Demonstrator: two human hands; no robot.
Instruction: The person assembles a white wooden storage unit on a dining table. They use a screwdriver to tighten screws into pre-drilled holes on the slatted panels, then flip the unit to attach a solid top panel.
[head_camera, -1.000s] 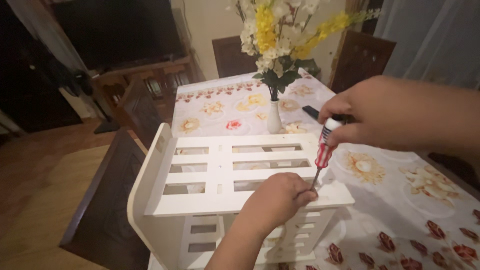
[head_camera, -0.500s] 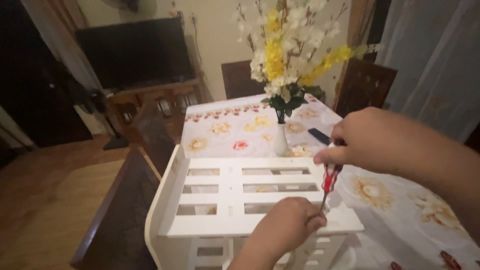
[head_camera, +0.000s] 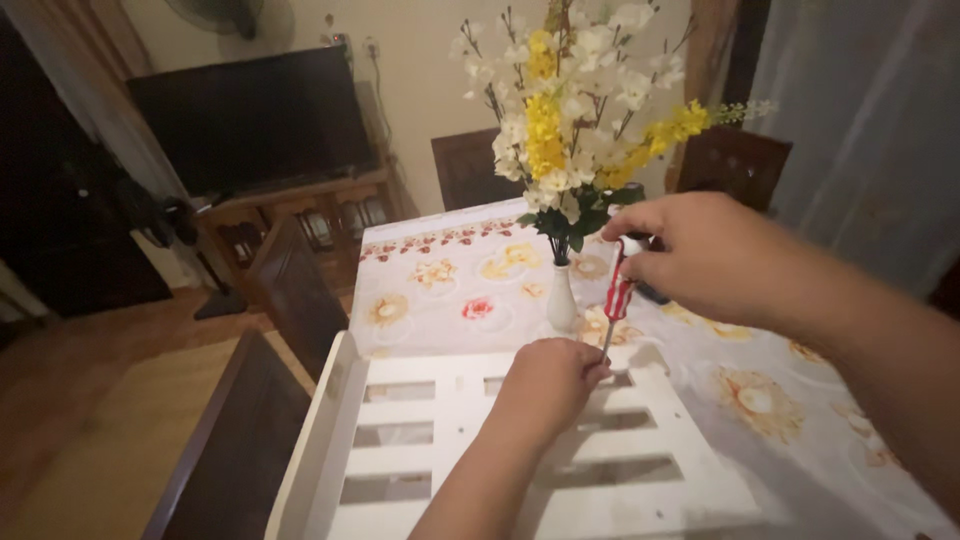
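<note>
I am gripping the red-handled screwdriver (head_camera: 618, 290) in my closed right hand (head_camera: 715, 255), tip down beside my curled, steadying left hand (head_camera: 548, 380) on the stiff white slatted rack (head_camera: 640, 470); its slim, rigid handle is offering the best hold

Both hands curled closed, left (head_camera: 548, 382) low, right (head_camera: 700, 255) above.

I see a dim, warm yellow light over the whole room. The right hand (head_camera: 715, 255) is lit from above and a little soft from motion blur. Below the left hand (head_camera: 548, 382) a grey shadow lies on the white rack (head_camera: 640, 470). Far behind both hands, the corners are dark and grainy.
</note>
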